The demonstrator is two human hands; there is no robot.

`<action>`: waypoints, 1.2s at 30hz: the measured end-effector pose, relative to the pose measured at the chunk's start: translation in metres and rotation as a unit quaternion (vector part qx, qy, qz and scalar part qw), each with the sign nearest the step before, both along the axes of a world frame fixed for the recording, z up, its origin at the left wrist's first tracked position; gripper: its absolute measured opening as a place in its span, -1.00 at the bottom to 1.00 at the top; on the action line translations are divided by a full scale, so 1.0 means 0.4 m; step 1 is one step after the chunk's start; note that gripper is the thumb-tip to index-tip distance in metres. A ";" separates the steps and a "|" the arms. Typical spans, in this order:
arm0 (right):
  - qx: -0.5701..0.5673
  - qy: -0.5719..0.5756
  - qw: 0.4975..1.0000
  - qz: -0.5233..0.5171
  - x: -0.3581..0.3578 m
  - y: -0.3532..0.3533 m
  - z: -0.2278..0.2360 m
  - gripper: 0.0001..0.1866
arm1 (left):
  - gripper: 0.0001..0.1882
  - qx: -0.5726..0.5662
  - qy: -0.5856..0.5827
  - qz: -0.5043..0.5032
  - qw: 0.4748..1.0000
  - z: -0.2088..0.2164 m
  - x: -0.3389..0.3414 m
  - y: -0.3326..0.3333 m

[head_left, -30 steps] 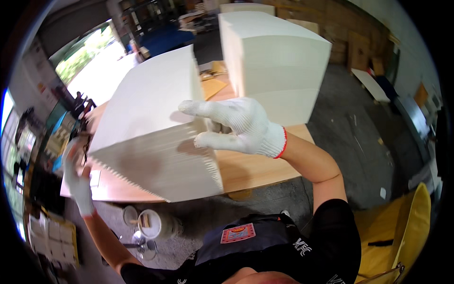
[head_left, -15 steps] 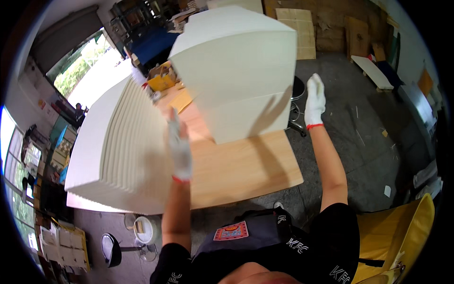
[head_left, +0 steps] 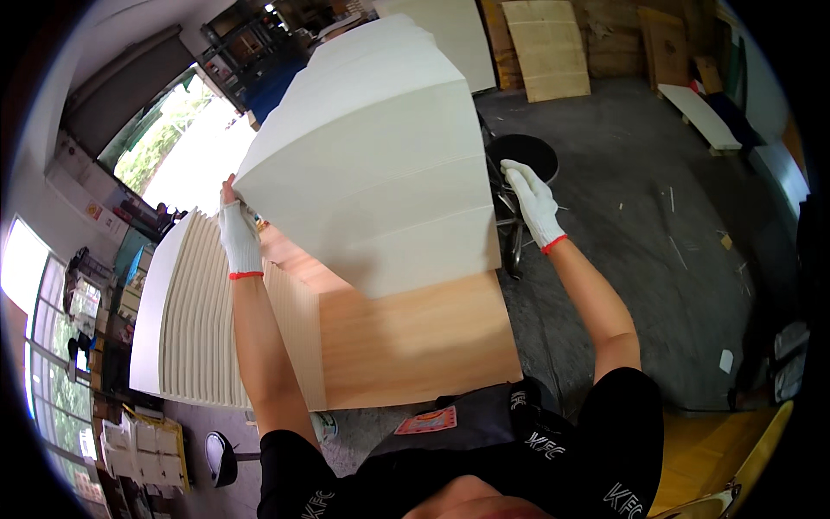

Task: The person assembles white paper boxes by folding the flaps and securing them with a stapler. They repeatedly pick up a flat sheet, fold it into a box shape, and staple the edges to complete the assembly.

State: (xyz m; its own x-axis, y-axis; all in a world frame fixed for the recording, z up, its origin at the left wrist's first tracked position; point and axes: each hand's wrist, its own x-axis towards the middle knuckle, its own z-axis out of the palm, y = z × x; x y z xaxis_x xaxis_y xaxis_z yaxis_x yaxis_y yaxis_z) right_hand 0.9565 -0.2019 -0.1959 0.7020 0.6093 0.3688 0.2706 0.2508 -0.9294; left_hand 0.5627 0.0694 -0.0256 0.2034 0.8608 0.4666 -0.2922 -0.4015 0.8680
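Note:
A tall stack of large white sheets (head_left: 380,173) stands on a wooden tabletop (head_left: 415,346) in front of me. My left hand (head_left: 239,238), in a white knitted glove with a red cuff, reaches up to the stack's left corner with fingers stretched; it looks to be touching there. My right hand (head_left: 533,203), gloved alike, hovers off the stack's right side with fingers extended and nothing in them. Left of the tall stack, a lower stack of white sheets (head_left: 203,320) shows a ridged, wavy side, partly covered by my left forearm.
A round black stool (head_left: 525,157) stands right beside the table, close to my right hand. Wooden panels (head_left: 549,52) lean at the back wall. A yellow cover or bin (head_left: 718,467) is at lower right; a dark chair-like seat (head_left: 221,458) is at lower left.
My left hand has gone from beside the lower stack up to the tall stack's left corner. My right hand has come inward and lower. The view has shifted, and the tall stack appears turned.

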 end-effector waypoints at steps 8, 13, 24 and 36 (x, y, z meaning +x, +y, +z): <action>0.128 0.133 0.974 0.128 0.056 0.178 0.098 -0.51 | -0.39 -0.092 -0.123 -0.190 0.970 -0.118 -0.082 0.021; 0.068 0.336 0.903 0.260 0.234 0.377 -0.164 -0.40 | -0.48 -0.387 -0.055 -0.062 0.918 -0.526 -0.024 0.171; -0.022 0.449 0.870 0.202 0.296 0.296 -0.472 -0.42 | -0.53 -0.472 -0.108 0.087 0.871 -0.754 0.092 0.314; -0.077 0.499 0.857 0.106 0.214 0.067 -0.548 -0.44 | -0.58 -0.476 -0.160 0.137 0.854 -0.837 0.093 0.279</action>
State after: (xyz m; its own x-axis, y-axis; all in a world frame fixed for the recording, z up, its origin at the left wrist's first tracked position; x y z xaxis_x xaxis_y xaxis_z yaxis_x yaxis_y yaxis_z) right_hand 1.0420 -0.1753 -0.4151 0.4886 0.7495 -0.4466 -0.7147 0.0503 -0.6976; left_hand 0.5998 0.1812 -0.3606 -0.0741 0.8760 -0.4766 -0.5844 0.3491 0.7325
